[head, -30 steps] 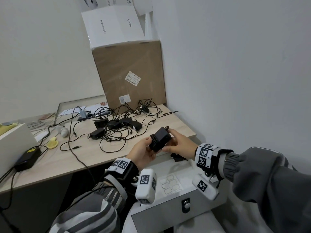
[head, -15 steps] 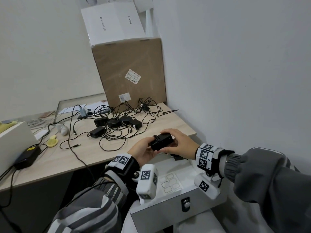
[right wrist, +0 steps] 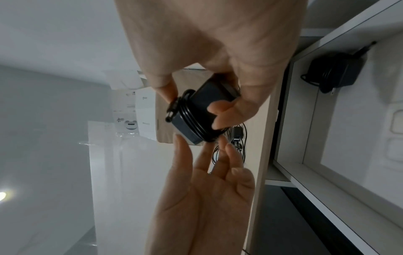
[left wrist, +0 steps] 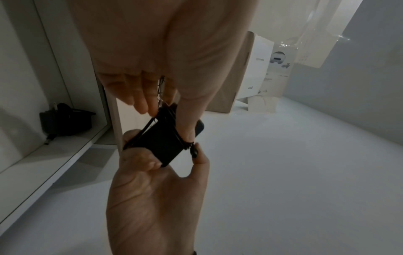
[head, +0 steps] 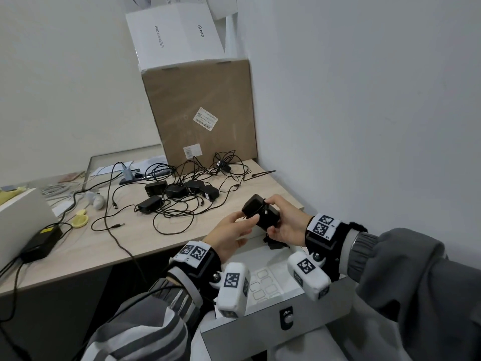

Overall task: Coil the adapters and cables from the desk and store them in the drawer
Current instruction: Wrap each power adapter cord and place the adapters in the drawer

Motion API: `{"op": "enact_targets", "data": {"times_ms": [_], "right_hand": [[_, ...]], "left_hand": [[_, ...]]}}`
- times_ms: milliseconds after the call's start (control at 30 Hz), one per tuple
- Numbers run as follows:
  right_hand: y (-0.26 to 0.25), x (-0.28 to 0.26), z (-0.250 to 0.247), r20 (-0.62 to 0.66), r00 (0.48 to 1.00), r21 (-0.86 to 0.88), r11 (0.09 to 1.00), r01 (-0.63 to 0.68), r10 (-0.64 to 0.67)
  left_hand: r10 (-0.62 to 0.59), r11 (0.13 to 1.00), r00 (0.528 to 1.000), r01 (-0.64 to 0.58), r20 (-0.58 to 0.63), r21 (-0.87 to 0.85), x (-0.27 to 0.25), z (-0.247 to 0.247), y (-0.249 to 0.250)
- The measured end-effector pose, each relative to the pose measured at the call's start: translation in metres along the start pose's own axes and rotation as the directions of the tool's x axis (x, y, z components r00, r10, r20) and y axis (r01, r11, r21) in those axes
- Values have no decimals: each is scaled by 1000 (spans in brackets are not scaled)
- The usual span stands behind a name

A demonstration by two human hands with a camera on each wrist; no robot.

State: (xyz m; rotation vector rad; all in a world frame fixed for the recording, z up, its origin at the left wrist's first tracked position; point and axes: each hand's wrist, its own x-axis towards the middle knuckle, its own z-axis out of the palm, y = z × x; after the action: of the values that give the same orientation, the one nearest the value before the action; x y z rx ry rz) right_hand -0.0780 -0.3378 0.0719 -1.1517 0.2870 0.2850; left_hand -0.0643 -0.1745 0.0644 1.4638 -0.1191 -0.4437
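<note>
**Operator:** While I've got the adapter (head: 260,214) up between both hands over the open drawer (head: 273,280), the risk I see is the winding letting go. My right hand (head: 285,225) is curled round the block, thumb and fingers clamping the turns of cable (right wrist: 196,119) against its sides. My left hand (head: 230,230) is only pinching the near end with its fingertips (head: 251,219), the rest of the fingers fairly straight.

**Observer:** Where's the loose end?

**Operator:** On the right wrist view the plug tip (right wrist: 171,112) sits at the edge of the wraps, near my right thumb. I can't tell whether it's tucked under a turn. If it isn't, I'd expect the cable to spring open the moment I ease my hold.

**Observer:** And the drop itself?

**Operator:** One wound adapter (right wrist: 335,72) already lies at the back of the drawer. Setting this one down carelessly could knock that one or snag its prongs in the wraps. Letting go too high could also loosen the coil on landing.

**Observer:** Anything on the desk?

**Operator:** Several adapters (head: 179,190) sit on the desk (head: 86,243) in a tangle of cables (head: 182,212), well apart from my hands. Those wires cross each other, so pulling one out will likely drag its neighbours towards the edge.
</note>
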Motion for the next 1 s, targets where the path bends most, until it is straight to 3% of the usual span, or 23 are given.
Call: {"op": "enact_targets", "data": {"times_ms": [100, 300, 433, 567, 733, 867, 1000], "right_hand": [[1, -1, 0, 66, 995, -54, 996, -65, 69], [10, 5, -3, 120, 969, -271, 946, -176, 215], [13, 11, -11, 125, 960, -393, 901, -183, 250], [17, 20, -28, 8, 973, -577, 796, -184, 231], [13, 49, -68, -210, 971, -811, 534, -238, 114], [6, 70, -86, -240, 969, -946, 208, -247, 60], [3, 91, -88, -234, 972, -969, 70, -235, 19]], "left_hand": [[30, 999, 998, -29, -46, 12, 2, 2, -7], [60, 994, 998, -59, 11, -87, 13, 2, -18], [15, 998, 993, -22, -118, -52, 24, -3, -24], [-105, 994, 969, 105, -222, -11, 40, -15, -40], [-245, 965, 909, 261, -337, 4, 62, -32, -71], [-302, 945, 882, 327, -360, 9, 83, -37, -89], [-372, 920, 859, 393, -353, -13, 106, -40, -98]]}}
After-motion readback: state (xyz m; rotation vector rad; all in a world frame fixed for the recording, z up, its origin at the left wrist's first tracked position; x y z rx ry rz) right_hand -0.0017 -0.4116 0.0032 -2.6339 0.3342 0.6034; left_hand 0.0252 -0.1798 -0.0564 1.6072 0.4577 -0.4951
